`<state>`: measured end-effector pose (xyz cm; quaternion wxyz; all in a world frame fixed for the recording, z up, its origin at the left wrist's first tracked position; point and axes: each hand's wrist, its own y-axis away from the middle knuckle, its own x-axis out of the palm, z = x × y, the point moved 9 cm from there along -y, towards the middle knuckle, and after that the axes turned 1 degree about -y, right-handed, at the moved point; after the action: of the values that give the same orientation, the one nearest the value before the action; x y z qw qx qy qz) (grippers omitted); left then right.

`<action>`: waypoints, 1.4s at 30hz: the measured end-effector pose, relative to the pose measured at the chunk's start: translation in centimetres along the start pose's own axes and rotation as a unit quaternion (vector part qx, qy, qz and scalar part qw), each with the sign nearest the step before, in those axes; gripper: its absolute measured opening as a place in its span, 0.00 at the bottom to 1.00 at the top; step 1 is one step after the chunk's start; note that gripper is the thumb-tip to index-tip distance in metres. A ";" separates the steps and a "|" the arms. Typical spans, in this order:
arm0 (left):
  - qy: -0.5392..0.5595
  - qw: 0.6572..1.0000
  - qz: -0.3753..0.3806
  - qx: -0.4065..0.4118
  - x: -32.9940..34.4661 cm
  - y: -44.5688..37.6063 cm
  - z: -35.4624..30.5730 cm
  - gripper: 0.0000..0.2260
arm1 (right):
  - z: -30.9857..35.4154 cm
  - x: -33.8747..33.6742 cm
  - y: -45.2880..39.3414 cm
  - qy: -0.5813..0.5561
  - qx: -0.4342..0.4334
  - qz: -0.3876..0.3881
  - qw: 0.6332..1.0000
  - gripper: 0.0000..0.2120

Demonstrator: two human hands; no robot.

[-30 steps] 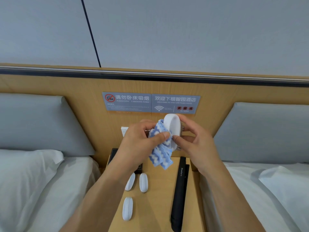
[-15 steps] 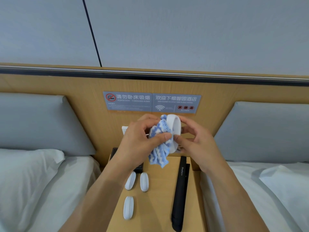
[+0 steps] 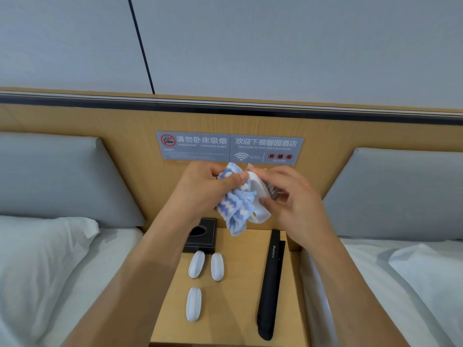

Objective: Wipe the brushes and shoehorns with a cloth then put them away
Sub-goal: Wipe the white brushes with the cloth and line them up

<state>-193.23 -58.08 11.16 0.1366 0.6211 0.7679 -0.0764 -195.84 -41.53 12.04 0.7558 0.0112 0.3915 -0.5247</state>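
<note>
My right hand (image 3: 290,204) holds a white oval brush (image 3: 260,196) above the nightstand, its dark bristles facing right. My left hand (image 3: 203,191) grips a blue-and-white cloth (image 3: 236,209) and presses it against the brush's white back. Three more white brushes lie on the wooden nightstand (image 3: 240,296): two side by side (image 3: 196,264) (image 3: 217,266) and one nearer me (image 3: 193,304). A long black shoehorn (image 3: 269,284) lies along the right side of the nightstand, with a second black piece partly hidden beneath it.
A black tissue box (image 3: 200,235) stands at the back left of the nightstand, under my left wrist. Beds with white pillows (image 3: 42,259) flank the nightstand on both sides. A wooden headboard with grey signs (image 3: 229,149) rises behind.
The brush has turned in my right hand so its bristles now show. The cloth has slid along the brush's white back and my hands sit slightly lower.
</note>
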 end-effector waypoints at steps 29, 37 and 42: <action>-0.224 0.933 0.048 0.277 3.0 2.5 0.3 0.11 | -7.4 5.3 2.2 -0.432 0.341 0.040 0.834 0.19; -0.249 0.944 -0.022 0.215 0.8 0.9 5.6 0.11 | -12.0 10.3 7.2 -0.452 0.484 0.024 0.749 0.18; -0.198 0.971 -0.049 0.123 0.6 0.3 11.3 0.14 | -15.1 14.8 10.9 -0.394 0.556 0.055 0.730 0.12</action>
<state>-191.74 -60.64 0.25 0.2045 0.5671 0.7402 -0.2978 -193.76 -41.77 -11.61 0.7286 0.2429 -0.3046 -0.5633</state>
